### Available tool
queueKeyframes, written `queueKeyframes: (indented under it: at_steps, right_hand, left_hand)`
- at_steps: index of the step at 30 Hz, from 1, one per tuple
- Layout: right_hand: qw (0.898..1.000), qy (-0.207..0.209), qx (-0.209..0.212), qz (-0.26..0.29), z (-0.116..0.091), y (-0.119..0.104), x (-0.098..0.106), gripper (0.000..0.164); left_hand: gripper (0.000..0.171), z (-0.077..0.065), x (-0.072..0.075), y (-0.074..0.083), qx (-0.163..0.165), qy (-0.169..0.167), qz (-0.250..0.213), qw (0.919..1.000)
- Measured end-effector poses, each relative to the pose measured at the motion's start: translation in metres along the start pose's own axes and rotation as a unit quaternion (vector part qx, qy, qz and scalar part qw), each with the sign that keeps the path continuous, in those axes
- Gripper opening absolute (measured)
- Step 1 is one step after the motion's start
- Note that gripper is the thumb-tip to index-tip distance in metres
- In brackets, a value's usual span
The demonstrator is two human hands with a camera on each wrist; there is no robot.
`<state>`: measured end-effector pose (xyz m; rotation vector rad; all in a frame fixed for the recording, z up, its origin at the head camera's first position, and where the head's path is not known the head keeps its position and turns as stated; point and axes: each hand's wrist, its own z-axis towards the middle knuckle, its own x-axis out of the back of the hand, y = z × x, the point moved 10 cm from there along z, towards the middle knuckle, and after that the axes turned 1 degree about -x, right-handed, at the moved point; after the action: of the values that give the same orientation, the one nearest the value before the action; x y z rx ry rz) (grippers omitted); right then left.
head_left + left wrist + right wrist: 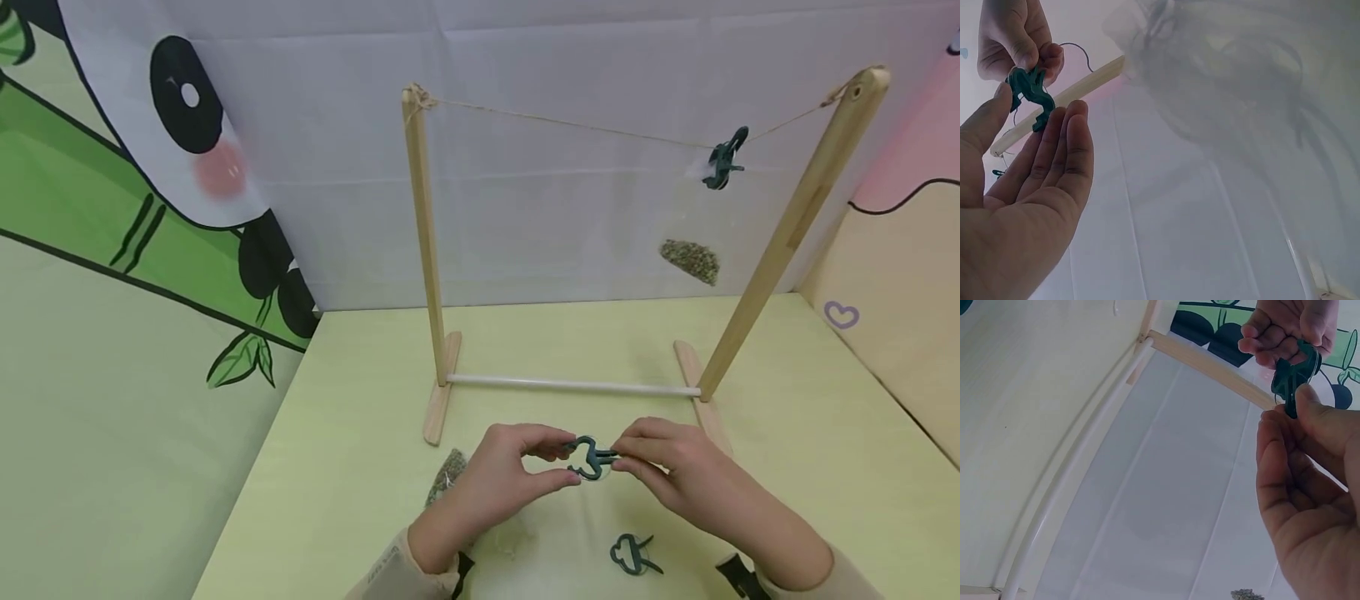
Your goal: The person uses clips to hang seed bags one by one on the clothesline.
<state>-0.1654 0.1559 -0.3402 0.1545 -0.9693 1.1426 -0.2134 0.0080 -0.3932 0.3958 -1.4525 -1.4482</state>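
Observation:
A dark green plastic plant clip [592, 458] is between both hands above the table. My right hand [671, 458] pinches its two handle ends between thumb and fingers. My left hand [510, 467] holds the curved jaw side, thumb at the lower jaw tip and fingers at the upper one. The wrist views show the green clip [1030, 94] from below, between the two hands. Another green clip [633, 554] lies on the table below. Partly hidden by my left forearm is a clear bag of dried green-brown bits [447, 475].
Beyond the hands stands a wooden frame [425, 233] with a white crossbar [570, 384] and a sagging string [555, 118]. A third green clip [725, 158] hangs a clear bag with dried bits [692, 260] near the right post [795, 229]. A printed cloth [525, 233] backs the table.

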Motion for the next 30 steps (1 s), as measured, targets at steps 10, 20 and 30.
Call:
queueKeyframes:
  at_steps: [10,20,30]
  right_hand:
    - [1.0,0.01,-0.004,-0.019,-0.005,0.007,0.006,0.041]
    - [1.0,0.013,0.006,-0.007,-0.009,0.008,0.005,0.021]
    - [1.0,0.012,0.005,-0.012,-0.011,0.008,0.005,0.018]
  left_hand:
    - [0.026,-0.004,0.027,-0.022,0.041,-0.071,0.097,0.9919]
    - [0.028,-0.02,0.015,-0.055,0.096,-0.186,0.144,0.9671]
    - [0.021,-0.03,0.004,-0.065,0.119,-0.226,0.185,0.9488]
